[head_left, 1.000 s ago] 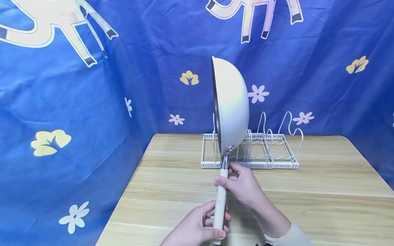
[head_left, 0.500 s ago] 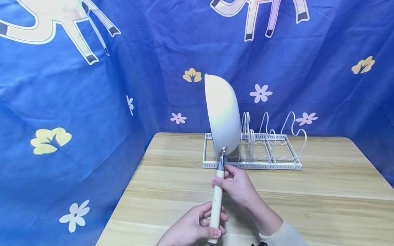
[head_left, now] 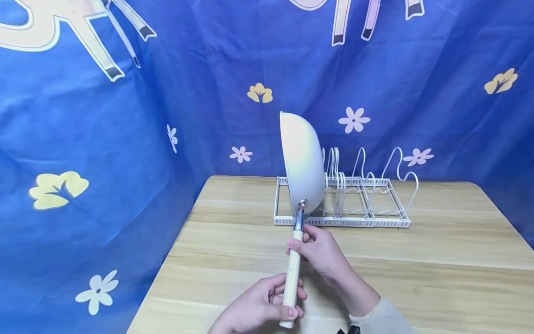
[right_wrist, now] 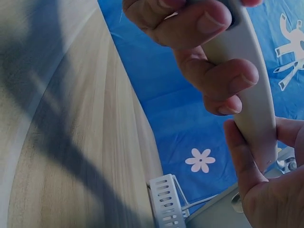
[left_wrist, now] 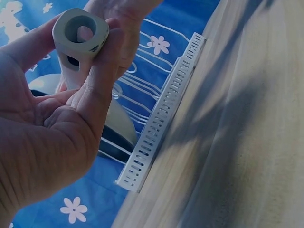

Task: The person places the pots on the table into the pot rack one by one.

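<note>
The cream-white wok [head_left: 302, 160] stood on edge, its rounded underside facing right and its rim toward the left, at the left end of the white wire rack [head_left: 375, 221]. Whether its lower edge rested in the rack or hung just above it could not be told. Its pale handle [head_left: 291, 278] ran down and toward the viewer from a metal neck [head_left: 299, 218] riveted to the bowl.

The right hand [head_left: 323, 253] gripped the upper part of the handle just below the metal neck, fingers curled round it with the thumb on the near side. The left hand [head_left: 256, 308] held the handle's lower end, fingers and thumb wrapped about it; the left wrist view showed the handle's hollow butt end [left_wrist: 80, 31] pinched between thumb and curled fingers. In the right wrist view the handle [right_wrist: 247, 95] appeared with fingertips of both hands pressed against it.

The rack, with upright looped wire dividers [head_left: 363, 169], lay along the far edge of the light wooden table [head_left: 438, 278]. Behind hung a blue cloth backdrop [head_left: 125, 139] printed with white and yellow flowers.
</note>
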A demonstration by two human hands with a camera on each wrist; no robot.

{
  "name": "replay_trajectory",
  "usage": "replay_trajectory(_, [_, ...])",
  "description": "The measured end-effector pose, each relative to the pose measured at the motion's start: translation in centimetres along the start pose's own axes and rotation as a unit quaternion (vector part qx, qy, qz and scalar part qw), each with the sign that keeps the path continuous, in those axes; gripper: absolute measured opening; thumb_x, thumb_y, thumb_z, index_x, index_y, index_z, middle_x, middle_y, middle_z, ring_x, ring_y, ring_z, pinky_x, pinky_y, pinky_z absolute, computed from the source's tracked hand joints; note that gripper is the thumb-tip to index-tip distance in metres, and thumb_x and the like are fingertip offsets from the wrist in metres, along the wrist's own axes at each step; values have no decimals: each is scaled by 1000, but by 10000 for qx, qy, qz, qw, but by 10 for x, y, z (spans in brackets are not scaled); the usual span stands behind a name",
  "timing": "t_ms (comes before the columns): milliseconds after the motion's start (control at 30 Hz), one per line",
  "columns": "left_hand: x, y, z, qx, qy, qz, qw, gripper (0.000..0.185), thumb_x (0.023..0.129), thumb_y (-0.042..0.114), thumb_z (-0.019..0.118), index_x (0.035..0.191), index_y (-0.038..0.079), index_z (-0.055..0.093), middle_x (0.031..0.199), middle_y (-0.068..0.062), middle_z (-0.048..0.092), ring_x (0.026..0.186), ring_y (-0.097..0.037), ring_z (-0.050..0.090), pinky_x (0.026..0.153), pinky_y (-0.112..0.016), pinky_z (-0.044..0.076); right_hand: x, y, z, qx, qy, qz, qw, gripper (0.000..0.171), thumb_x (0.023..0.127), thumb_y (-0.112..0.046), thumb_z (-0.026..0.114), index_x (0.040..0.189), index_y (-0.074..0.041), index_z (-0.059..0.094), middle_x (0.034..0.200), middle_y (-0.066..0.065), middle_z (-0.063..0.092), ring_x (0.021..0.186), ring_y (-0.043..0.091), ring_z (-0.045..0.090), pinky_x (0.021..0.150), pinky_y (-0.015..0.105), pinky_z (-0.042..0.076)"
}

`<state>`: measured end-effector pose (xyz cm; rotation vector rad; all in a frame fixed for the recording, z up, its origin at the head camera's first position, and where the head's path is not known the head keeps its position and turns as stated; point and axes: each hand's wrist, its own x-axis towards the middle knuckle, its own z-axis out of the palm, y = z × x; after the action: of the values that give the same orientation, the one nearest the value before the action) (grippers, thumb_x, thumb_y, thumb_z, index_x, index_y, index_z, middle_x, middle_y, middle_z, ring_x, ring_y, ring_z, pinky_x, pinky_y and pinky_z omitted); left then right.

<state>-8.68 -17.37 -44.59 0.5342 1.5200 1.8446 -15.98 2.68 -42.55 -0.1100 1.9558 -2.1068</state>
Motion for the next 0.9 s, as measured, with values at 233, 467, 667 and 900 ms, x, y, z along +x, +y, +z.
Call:
replay_trajectory(233, [1, 0, 0, 93, 32, 44, 9999, 53, 98, -3, 71, 140, -21, 45, 126, 3, 68, 105, -3, 77, 93, -20, 63, 1, 1, -1, 3, -30, 46, 10000, 33, 96, -7, 80, 122, 10, 68, 87, 5, 74, 81, 15, 78, 79, 23, 64])
replay_trajectory(467, [1, -1, -3, 425, 337, -372, 9978, 52, 95, -2, 75, 140, -12, 52, 133, -15, 69, 103, -4, 76, 92, -19, 62, 7, 8, -6, -190, -292, 88, 9994, 36, 96, -8, 80, 123, 10, 64, 93, 7, 74, 84, 14, 79, 82, 24, 64])
replay_trajectory(667, [-3, 2, -4, 707, 828, -723, 9914, 54, 92, -9, 76, 141, -9, 54, 123, -16, 70, 99, -12, 73, 85, -20, 63, 10, 15, -11, -168, -777, 207, 9966, 41, 101, -7, 73, 135, 10, 59, 103, 6, 65, 92, 16, 78, 94, 38, 68])
replay_trajectory(900, [-8, 2, -7, 1094, 1011, -832, 9853, 60, 90, -9, 77, 145, -8, 53, 125, -17, 71, 101, -17, 75, 81, -22, 65, 12, 21, -9, -134, -892, 197, 9957, 42, 101, -6, 71, 136, 12, 56, 104, 7, 65, 93, 16, 78, 97, 41, 67])
